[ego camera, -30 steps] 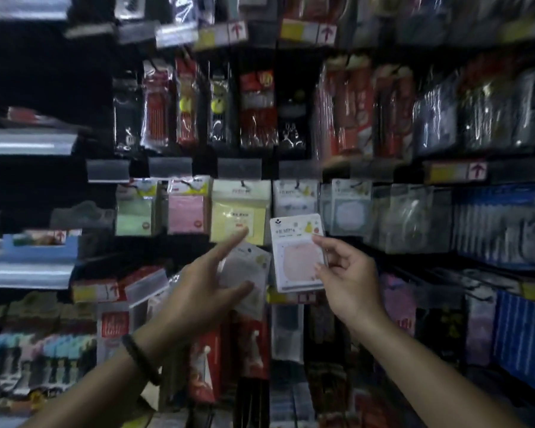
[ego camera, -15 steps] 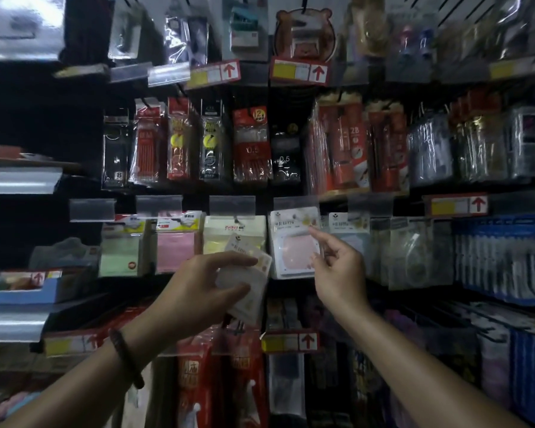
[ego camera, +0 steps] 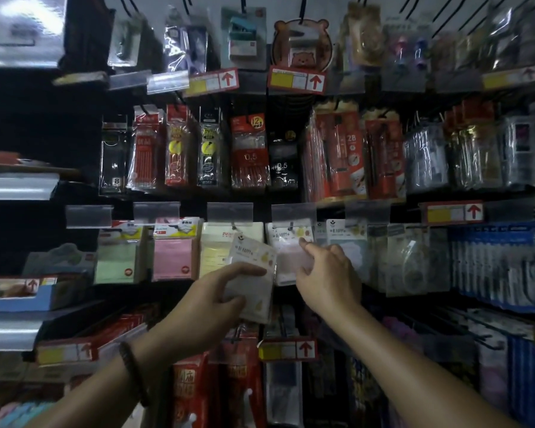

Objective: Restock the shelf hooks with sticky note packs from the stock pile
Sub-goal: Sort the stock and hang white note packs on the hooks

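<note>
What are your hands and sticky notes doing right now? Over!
Left hand grips a spare sticky note pack, tilted. Right hand holds the pink sticky note pack at its hook. Clear label holder overhangs the hook.

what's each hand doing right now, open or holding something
Left hand: grips a loose sticky note pack, tilted, not on any hook.
Right hand: pinches the pink pack at its hook.

A white sticky note pack (ego camera: 254,273) was held tilted in the left hand (ego camera: 210,299), in front of a yellow pack (ego camera: 217,248). Just beside it, a pink pack (ego camera: 286,251) hanging on a hook (ego camera: 291,225) was gripped at its right edge by the right hand (ego camera: 328,279).
</note>
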`<state>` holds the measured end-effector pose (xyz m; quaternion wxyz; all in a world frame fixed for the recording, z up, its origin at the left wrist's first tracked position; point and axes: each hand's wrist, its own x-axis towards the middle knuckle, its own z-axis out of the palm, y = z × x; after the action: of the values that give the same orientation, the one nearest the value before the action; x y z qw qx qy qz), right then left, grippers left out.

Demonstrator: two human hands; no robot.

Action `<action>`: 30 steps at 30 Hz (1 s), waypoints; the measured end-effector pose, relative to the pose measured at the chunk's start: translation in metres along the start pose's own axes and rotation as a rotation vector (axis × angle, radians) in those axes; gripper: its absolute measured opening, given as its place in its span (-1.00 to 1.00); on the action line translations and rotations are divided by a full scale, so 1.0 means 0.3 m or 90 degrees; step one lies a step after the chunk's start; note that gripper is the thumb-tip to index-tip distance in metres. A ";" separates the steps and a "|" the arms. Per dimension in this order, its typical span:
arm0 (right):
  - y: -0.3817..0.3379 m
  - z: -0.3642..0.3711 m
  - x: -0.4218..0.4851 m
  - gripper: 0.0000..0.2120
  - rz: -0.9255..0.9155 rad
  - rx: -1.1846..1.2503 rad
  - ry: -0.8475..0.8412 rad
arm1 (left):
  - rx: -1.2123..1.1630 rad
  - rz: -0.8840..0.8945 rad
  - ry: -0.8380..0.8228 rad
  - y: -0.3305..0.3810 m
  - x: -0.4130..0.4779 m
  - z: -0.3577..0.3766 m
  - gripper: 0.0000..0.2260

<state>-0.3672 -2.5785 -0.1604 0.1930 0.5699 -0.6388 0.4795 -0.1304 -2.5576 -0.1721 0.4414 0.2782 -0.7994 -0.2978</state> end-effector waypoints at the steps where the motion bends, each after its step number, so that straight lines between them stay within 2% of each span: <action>1: -0.004 -0.007 -0.010 -0.50 0.001 -0.005 0.008 | -0.007 0.006 -0.002 0.003 0.004 0.012 -0.57; 3: -0.008 -0.016 -0.032 -0.63 -0.039 0.075 0.044 | -0.023 0.017 0.004 0.011 0.015 0.037 -0.62; 5: -0.007 -0.026 -0.063 -0.75 -0.073 0.228 0.053 | -0.052 0.022 0.026 0.016 0.029 0.067 -0.68; 6: -0.006 -0.031 -0.082 -0.75 -0.070 0.304 0.035 | -0.062 0.025 0.042 0.016 0.037 0.082 -0.71; 8: -0.006 -0.034 -0.122 -0.62 -0.044 0.433 -0.026 | -0.077 0.034 0.072 0.019 0.051 0.115 -0.75; 11: 0.008 -0.029 -0.149 -0.54 -0.046 0.498 -0.039 | -0.056 0.056 0.111 0.014 0.073 0.153 -0.75; 15: 0.035 -0.034 -0.110 -0.53 -0.055 0.488 0.021 | 0.069 0.104 0.188 -0.017 0.100 0.170 -0.60; 17: 0.044 -0.033 -0.085 -0.52 -0.073 0.480 0.040 | 0.174 0.137 0.211 -0.032 0.116 0.168 -0.47; 20: 0.046 -0.022 -0.055 -0.51 -0.076 0.471 0.059 | 0.235 0.143 0.221 -0.028 0.149 0.164 -0.37; 26: 0.046 -0.025 -0.016 -0.53 -0.066 0.395 0.063 | 0.313 0.122 0.186 -0.013 0.197 0.162 -0.30; 30: 0.052 -0.019 -0.004 -0.51 -0.057 0.308 0.063 | 0.376 0.098 0.157 0.009 0.210 0.166 -0.34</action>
<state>-0.3829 -2.5748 -0.1648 0.1031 0.6030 -0.4695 0.6366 -0.2029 -2.5889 -0.1577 0.4564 0.3672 -0.8103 0.0170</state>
